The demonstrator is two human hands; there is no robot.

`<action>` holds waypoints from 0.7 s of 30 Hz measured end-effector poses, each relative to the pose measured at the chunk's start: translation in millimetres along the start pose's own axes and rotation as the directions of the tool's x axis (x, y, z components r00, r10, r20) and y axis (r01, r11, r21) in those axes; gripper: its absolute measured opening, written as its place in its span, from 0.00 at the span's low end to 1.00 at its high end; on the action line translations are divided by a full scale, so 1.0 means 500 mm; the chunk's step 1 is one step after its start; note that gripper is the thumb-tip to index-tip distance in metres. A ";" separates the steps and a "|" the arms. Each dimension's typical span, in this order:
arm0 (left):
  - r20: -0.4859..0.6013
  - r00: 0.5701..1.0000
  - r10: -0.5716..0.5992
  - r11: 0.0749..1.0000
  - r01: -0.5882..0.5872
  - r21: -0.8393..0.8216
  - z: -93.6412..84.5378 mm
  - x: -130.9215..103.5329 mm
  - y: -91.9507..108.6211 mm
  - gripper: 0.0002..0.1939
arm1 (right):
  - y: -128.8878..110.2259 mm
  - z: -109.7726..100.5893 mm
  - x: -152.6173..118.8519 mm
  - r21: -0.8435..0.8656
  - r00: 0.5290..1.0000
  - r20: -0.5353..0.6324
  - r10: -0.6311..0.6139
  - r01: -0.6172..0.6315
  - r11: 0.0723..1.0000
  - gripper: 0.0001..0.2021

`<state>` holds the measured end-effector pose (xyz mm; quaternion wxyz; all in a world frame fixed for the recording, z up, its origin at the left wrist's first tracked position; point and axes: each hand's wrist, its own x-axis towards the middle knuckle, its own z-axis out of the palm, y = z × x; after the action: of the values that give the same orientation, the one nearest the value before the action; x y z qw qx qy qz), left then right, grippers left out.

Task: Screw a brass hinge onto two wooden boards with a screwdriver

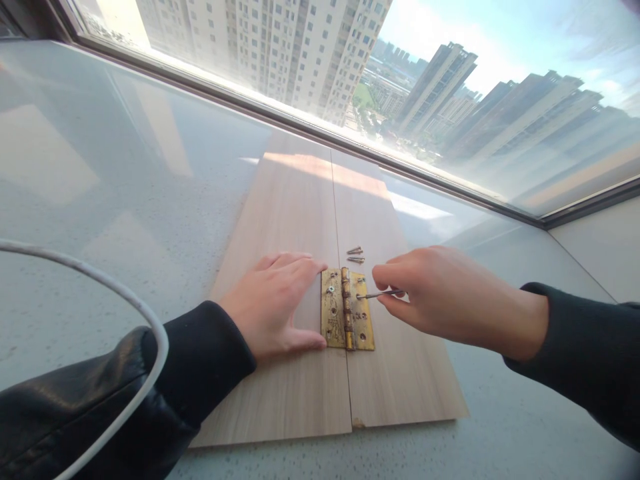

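Observation:
A brass-coloured, stained butt hinge (347, 320) lies opened flat across the seam between two pale wooden boards (295, 393). My left hand (275, 303) rests on the left board, fingers and thumb spread, with the fingertip and thumb tip at the hinge's left edge. In my right hand (430, 293) is a thin metal screwdriver (380, 293), its handle mostly hidden by the fingers. The tip meets a hole area on the hinge's right leaf. A cross-head screw (331, 289) shows in the left leaf. Several loose screws (355, 255) lie just above the hinge.
Beneath the boards is a speckled white sill (150, 220). A white cable (150, 320) loops over my left sleeve. The window frame (310, 137) runs along the far side, with tall buildings outside. A small chip (358, 423) marks the right board's near edge.

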<state>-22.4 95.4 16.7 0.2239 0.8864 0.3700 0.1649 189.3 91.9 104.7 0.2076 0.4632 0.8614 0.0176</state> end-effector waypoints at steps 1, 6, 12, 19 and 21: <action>0.003 1.000 0.001 1.000 -0.001 -0.003 0.000 0.000 0.000 0.40 | -0.001 0.004 -0.006 -0.103 0.992 -0.054 -0.112 0.106 0.989 0.09; -0.006 1.000 0.009 1.000 -0.009 -0.015 0.002 0.000 -0.002 0.40 | -0.007 0.029 -0.030 -0.341 0.919 -0.163 -0.360 0.290 0.894 0.11; 0.027 0.999 -0.018 1.000 0.018 -0.004 -0.001 0.002 0.000 0.41 | -0.015 0.019 0.000 -0.006 0.976 0.049 0.212 -0.211 0.977 0.13; 0.047 0.999 -0.015 1.000 0.015 0.011 -0.003 0.002 0.001 0.40 | 0.010 0.017 -0.002 0.117 0.986 0.112 0.123 -0.136 0.984 0.09; 0.043 0.999 -0.013 1.000 0.012 0.015 -0.003 0.001 0.000 0.40 | 0.015 0.027 -0.020 -0.088 0.993 -0.051 -0.110 0.105 0.991 0.10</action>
<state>-22.6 96.2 18.2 0.2261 0.8891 0.3720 0.1415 205.1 85.9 97.6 0.2038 0.4062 0.8890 0.0558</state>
